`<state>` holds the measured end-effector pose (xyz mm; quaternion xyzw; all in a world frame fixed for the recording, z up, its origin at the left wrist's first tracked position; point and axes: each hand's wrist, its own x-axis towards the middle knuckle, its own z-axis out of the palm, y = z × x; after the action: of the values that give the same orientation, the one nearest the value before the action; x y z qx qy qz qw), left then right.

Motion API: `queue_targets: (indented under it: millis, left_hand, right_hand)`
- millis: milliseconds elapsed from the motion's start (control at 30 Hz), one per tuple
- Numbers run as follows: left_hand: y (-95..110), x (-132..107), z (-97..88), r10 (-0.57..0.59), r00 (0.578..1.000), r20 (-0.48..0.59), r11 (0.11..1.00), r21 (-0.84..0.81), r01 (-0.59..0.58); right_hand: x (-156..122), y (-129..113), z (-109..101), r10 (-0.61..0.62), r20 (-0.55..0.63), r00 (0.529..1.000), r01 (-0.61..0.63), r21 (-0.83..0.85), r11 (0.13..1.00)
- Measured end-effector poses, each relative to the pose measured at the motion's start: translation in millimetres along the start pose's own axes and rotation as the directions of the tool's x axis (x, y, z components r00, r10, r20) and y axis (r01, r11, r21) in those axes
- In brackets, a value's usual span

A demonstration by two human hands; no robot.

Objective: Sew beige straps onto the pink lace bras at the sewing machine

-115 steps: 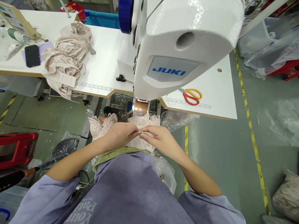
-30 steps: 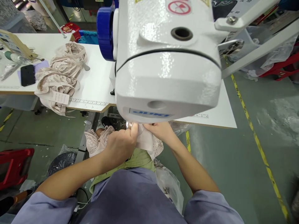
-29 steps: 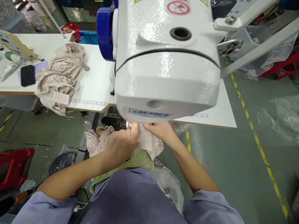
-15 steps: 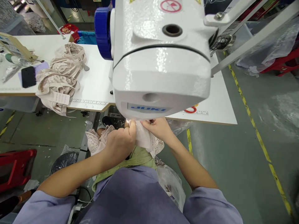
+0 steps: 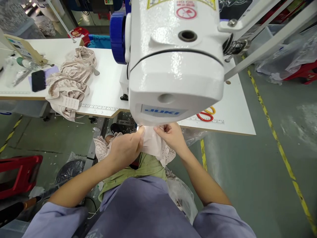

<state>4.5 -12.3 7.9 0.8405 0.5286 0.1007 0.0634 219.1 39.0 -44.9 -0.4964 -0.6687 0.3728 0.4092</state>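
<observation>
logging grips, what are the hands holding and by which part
Both hands pinch the pale lace piece by its top edge under the sewing machine: left hand at left, right hand at right.

On your white table [image 5: 106,89] you have a pile of pink lace pieces [image 5: 71,77] near its left front edge. A black phone [image 5: 38,80] lies just left of the pile, and red and yellow scissors [image 5: 206,114] lie near the table's front edge on the right. Down on the green floor [image 5: 247,172], a red crate [image 5: 17,175] sits left of the table, a yellow line [image 5: 279,148] runs along its right side, and clear plastic bags [image 5: 284,56] lie past that line.
</observation>
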Motion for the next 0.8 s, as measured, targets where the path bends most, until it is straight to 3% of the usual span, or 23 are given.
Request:
queue_targets:
  millis: [67,167,233,333,433,500,567,633,733,800]
  left_hand:
    - [-7,-4,0.9,-0.129,0.992,-0.003,0.973,-0.192,0.126]
    - [-18,-7,3.3,-0.252,0.959,0.128,0.842,-0.459,0.283]
    - [-24,-7,6.3,-0.210,0.944,0.254,0.754,-0.572,0.322]
    - [-25,-11,9.9,-0.034,0.921,0.388,0.596,-0.732,0.330]
    - [-22,-25,3.2,0.113,0.903,0.414,0.393,-0.854,0.342]
    - [-24,-36,-9.0,0.068,0.926,0.370,0.317,-0.888,0.332]
    - [-31,-46,-24.8,-0.052,0.956,0.290,0.350,-0.891,0.290]
    - [-40,-55,-38.9,-0.087,0.968,0.234,0.461,-0.852,0.247]
    - [-54,-63,-43.9,-0.003,0.949,0.314,0.626,-0.740,0.246]
    - [-62,-64,-33.0,-0.001,0.918,0.397,0.727,-0.630,0.273]
  right_hand:
    - [-5,2,-1,0.037,-0.036,0.999,-0.036,0.025,0.999]
    - [-21,2,-3,0.081,-0.045,0.996,-0.083,-0.033,0.996]
    - [-38,-5,-2,0.092,-0.010,0.996,-0.092,-0.075,0.993]
    - [-73,-26,5,0.066,0.116,0.991,-0.061,-0.042,0.997]
    - [-104,-48,20,0.053,0.239,0.970,-0.070,0.061,0.996]
    - [-112,-54,36,0.098,0.260,0.961,-0.141,0.151,0.978]
    - [-106,-53,61,0.127,0.281,0.951,-0.209,0.288,0.934]
    - [-91,-51,91,0.125,0.329,0.936,-0.274,0.455,0.847]
    - [-69,-42,128,0.263,0.373,0.890,-0.454,0.662,0.597]
    - [-63,-32,141,0.415,0.332,0.847,-0.510,0.728,0.458]
